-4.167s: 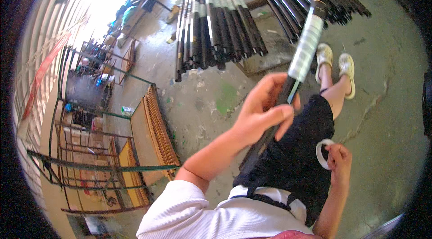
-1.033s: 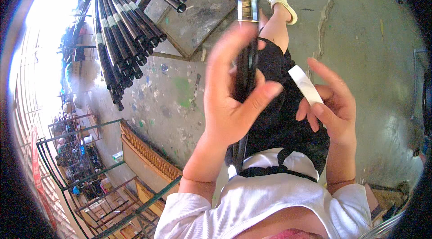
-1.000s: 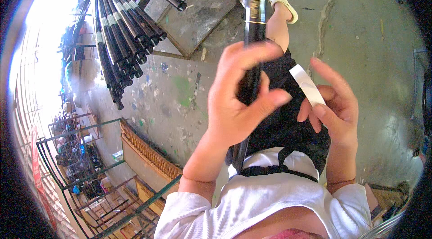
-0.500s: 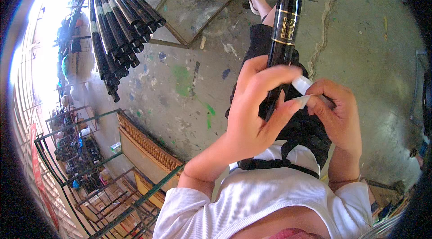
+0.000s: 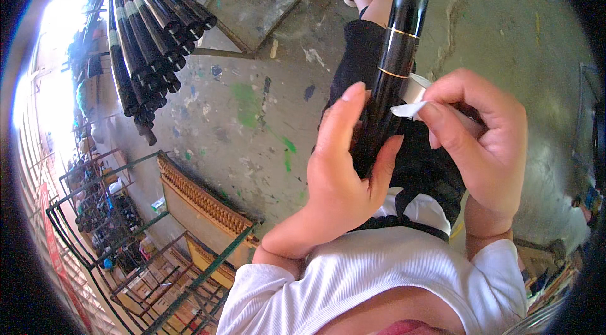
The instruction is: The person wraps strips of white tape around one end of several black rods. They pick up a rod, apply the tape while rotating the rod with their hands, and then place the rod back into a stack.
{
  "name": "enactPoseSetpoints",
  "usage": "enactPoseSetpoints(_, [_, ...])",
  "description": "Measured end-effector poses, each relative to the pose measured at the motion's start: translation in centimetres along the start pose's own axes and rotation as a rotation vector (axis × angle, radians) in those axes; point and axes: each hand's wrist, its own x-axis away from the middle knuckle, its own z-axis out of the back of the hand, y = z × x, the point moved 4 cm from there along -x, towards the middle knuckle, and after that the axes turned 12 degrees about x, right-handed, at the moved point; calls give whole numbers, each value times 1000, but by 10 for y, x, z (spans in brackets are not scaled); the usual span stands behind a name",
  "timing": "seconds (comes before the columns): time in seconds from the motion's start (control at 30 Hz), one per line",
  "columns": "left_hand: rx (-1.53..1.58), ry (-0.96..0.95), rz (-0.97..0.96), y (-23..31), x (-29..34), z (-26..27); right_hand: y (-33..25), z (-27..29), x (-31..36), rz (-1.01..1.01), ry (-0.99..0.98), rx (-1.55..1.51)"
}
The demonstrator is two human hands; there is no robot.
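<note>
A glossy black tube (image 5: 407, 10) with thin gold rings runs from the top of the view down over my lap, tilted slightly. My left hand (image 5: 341, 174) cradles its near end, the thumb on the right side and the other fingers along the left. In my right hand (image 5: 486, 139) is a small roll of white tape (image 5: 414, 90), held just right of the tube. A loose, curled tape end (image 5: 406, 109) sticks out from the right thumb and finger toward the tube. Whether it touches the tube I cannot tell.
At the upper left a bundle of similar black tubes (image 5: 148, 32) fans out over a metal frame. Green metal racks (image 5: 158, 259) and a carved wooden panel (image 5: 202, 196) stand at the lower left. The concrete floor (image 5: 252, 139) is paint-spotted.
My left hand has left the tape and settled along the tube. The tube has turned, so its gold marking no longer shows. The right hand has shifted, bringing the tape beside the tube.
</note>
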Motion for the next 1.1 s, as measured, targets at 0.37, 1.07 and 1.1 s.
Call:
enactPoseSetpoints(0.37, [-247, -37, -146, 5, -2, -3, 10, -11, -5, 34, 37, 149])
enactPoseSetpoints(1.07, [-158, -2, -157, 11, -3, 0, 12, -9, -2, 11, -55, 45])
enactPoseSetpoints(1.1, [-128, 21, -167, 10, -4, 0, 11, -8, -2, 7, -60, 40])
